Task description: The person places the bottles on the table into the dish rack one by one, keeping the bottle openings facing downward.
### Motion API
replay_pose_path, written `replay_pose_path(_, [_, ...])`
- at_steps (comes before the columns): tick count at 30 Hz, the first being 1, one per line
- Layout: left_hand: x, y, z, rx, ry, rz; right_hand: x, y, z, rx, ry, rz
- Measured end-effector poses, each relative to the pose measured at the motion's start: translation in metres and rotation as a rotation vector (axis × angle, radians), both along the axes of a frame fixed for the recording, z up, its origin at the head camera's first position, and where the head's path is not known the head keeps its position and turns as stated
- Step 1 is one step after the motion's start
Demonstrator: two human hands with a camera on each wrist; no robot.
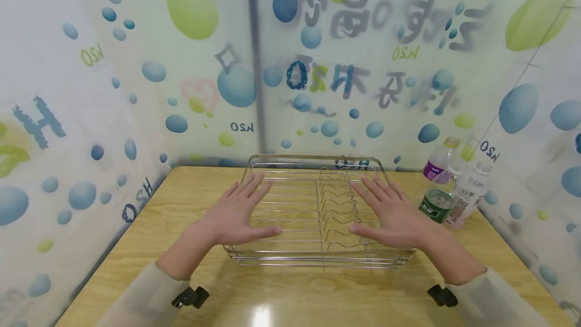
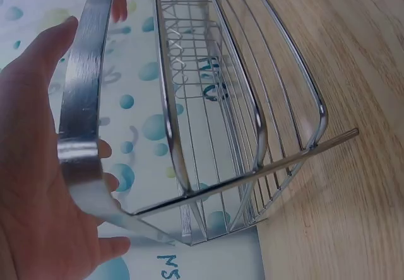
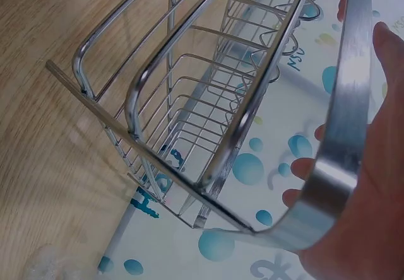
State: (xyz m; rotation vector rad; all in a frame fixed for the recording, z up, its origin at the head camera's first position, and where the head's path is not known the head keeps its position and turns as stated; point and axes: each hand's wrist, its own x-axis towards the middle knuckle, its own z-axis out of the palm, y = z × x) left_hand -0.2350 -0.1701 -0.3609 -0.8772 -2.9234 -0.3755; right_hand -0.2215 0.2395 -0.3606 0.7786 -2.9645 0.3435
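A metal wire dish rack (image 1: 317, 253) stands on the wooden table in the head view, with a row of wavy plate dividers (image 1: 338, 211) running front to back right of its middle. Over its left side is my left hand (image 1: 238, 216), palm down, fingers spread and thumb pointing inward. My right hand (image 1: 392, 216) mirrors it over the right side. Both hands hold nothing. In the left wrist view the fingers lie beyond the rack's flat metal rim (image 2: 82, 91). The right wrist view has the right hand (image 3: 372, 210) behind the rim (image 3: 347, 103) on that side.
At the table's right stand plastic bottles: one with a purple label (image 1: 434, 169), one with a green label (image 1: 437, 206) and one with a pale label (image 1: 467, 198). Patterned curtain walls (image 1: 209, 130) enclose the wooden table (image 1: 290, 296) at the back and sides.
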Motion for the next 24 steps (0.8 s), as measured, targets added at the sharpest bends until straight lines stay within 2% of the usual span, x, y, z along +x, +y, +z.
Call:
replay_pose_path(5, [0.0,-0.011,-0.001,0.098,-0.001,0.021,0.003,0.002,0.004,-0.022,0.02,0.0])
replay_pose_path(11, [-0.003,-0.036,-0.004,0.297,-0.008,0.031,0.008,0.012,0.01,-0.134,0.061,-0.019])
replay_pose_path(17, [-0.005,-0.061,-0.023,0.423,-0.076,0.028,0.012,0.025,0.008,-0.193,0.106,-0.013])
replay_pose_path(24, [-0.01,-0.071,-0.049,0.525,-0.163,0.04,0.019,0.034,0.006,-0.225,0.13,-0.031])
